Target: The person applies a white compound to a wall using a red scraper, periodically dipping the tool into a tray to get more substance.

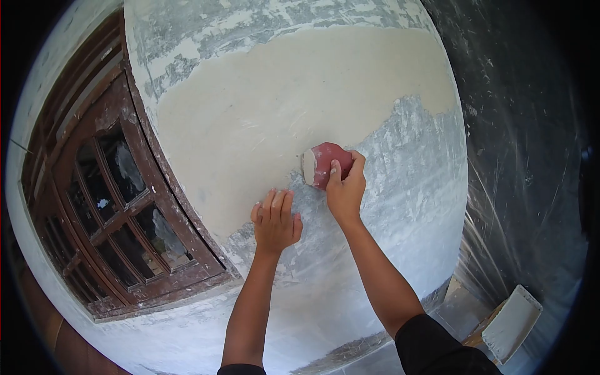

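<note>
My right hand [347, 190] grips a dark red putty spreader [331, 161] with the thumb on its face. Pale putty coats the spreader's left edge, which is against the wall. Lower and to the left, my left hand [275, 225] touches the wall with its fingers extended and nothing in it; putty marks the fingertips. Around and above both hands spreads a cream putty layer [250, 119]. Its ragged lower edge meets the grey, streaked wall surface [406, 169] beside the spreader.
On the left, a brown wooden window [128, 206] with glass panes is set into the wall, its frame spattered white. Dark plastic sheeting [519, 125] hangs at the right. A tray coated in white putty [512, 325] stands at the lower right.
</note>
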A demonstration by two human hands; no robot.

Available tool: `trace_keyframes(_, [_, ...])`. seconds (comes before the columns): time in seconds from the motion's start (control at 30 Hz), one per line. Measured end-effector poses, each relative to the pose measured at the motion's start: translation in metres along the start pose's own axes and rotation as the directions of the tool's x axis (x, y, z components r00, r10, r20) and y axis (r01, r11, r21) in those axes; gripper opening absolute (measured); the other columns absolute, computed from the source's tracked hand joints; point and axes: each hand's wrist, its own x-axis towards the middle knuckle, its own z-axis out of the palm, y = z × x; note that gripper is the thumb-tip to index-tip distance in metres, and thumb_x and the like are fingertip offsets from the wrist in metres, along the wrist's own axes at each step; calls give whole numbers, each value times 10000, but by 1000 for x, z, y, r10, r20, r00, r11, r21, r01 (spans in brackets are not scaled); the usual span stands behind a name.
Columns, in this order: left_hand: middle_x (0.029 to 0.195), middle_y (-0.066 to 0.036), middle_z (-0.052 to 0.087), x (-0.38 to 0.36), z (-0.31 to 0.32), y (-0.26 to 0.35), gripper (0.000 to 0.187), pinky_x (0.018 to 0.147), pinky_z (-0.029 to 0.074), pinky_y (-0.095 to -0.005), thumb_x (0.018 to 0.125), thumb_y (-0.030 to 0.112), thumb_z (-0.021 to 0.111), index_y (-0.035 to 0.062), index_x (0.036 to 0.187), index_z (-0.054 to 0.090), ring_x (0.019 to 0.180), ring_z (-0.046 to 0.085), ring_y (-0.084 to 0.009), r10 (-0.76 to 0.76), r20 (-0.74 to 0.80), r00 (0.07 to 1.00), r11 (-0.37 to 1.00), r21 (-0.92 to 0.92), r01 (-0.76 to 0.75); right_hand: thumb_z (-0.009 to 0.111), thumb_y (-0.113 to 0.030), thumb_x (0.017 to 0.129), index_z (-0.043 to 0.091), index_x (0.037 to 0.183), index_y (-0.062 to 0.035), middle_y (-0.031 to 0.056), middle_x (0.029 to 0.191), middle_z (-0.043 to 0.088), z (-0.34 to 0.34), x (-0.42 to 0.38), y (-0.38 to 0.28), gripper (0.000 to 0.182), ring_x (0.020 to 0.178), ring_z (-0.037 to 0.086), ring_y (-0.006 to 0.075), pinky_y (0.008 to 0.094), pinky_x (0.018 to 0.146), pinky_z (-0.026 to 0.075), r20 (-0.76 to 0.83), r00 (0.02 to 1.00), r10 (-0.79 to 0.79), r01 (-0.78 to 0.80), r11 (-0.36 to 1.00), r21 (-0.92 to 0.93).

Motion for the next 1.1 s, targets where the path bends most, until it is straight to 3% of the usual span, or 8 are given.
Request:
trace_keyframes(0.1, [1247, -30, 580, -2, 3, 1, 492, 1040, 260, -438, 844, 305, 502, 106, 1292, 550, 1223, 517, -210, -41, -18, 999, 999, 8, 42, 591, -96, 914, 487, 1233, 20, 254, 1055, 638, -7, 12, 23, 355, 953, 634, 427, 440, 834, 494, -103, 994, 25, -42, 984, -172])
trace_keyframes(0.17, [1247, -30, 579, -3, 4, 1, 494, 1041, 259, -438, 841, 305, 505, 105, 1290, 550, 1224, 514, -209, -35, -23, 999, 999, 8, 36, 590, -114, 918, 500, 1231, 26, 259, 1085, 630, -24, 8, 11, 354, 976, 632, 420, 434, 839, 498, -244, 960, 141, -166, 982, -86])
trace_keyframes(0.37, [1250, -28, 576, -1, 2, 2, 499, 1043, 253, -436, 835, 304, 509, 103, 1291, 541, 1231, 505, -203, -52, -10, 999, 999, 7, 52, 603, -140, 908, 506, 1235, 36, 268, 1088, 628, 16, 0, -4, 383, 1008, 614, 442, 446, 872, 484, 65, 992, -105, 110, 992, -66])
trace_keyframes(0.57, [1258, -77, 551, 0, 2, -1, 530, 1039, 238, -439, 825, 297, 532, 50, 1293, 517, 1242, 472, -250, -8, -1, 1000, 1000, -1, 8, 599, -101, 903, 498, 1248, 33, 272, 1112, 619, -17, 7, 15, 383, 1020, 619, 415, 439, 897, 473, -260, 957, 128, -141, 990, -32])
trace_keyframes(0.7, [1245, -74, 553, 0, -1, 1, 532, 1037, 239, -437, 822, 296, 534, 49, 1293, 514, 1239, 473, -248, -12, 9, 1000, 1000, -3, 12, 600, -103, 903, 505, 1249, 34, 269, 1139, 614, 9, 9, 9, 384, 1053, 599, 434, 437, 919, 464, 36, 996, -81, 83, 994, -76])
trace_keyframes(0.87, [1251, -77, 551, -1, 1, 0, 534, 1035, 243, -439, 823, 296, 535, 50, 1297, 511, 1238, 472, -247, -5, 5, 1000, 1000, -8, 5, 592, -74, 910, 502, 1254, 34, 231, 1143, 626, -27, 16, 26, 371, 1041, 618, 383, 417, 908, 478, -225, 970, 90, -116, 988, -102])
trace_keyframes(0.97, [1258, -78, 548, 0, 0, 1, 534, 1031, 245, -441, 822, 293, 535, 52, 1298, 511, 1236, 471, -248, -8, 7, 1000, 1000, -12, 8, 589, -64, 911, 503, 1247, 32, 233, 1130, 619, -23, 8, 13, 360, 1027, 620, 378, 414, 893, 484, -125, 985, 121, -123, 992, -5])
trace_keyframes(1.1, [1252, -77, 547, 1, 0, 2, 533, 1028, 248, -442, 820, 292, 534, 55, 1297, 512, 1232, 473, -249, -4, 6, 1000, 1000, 2, 4, 584, -87, 917, 496, 1250, 34, 244, 1140, 612, 13, 7, -13, 365, 1024, 617, 401, 421, 899, 479, 10, 995, -99, 99, 995, -13])
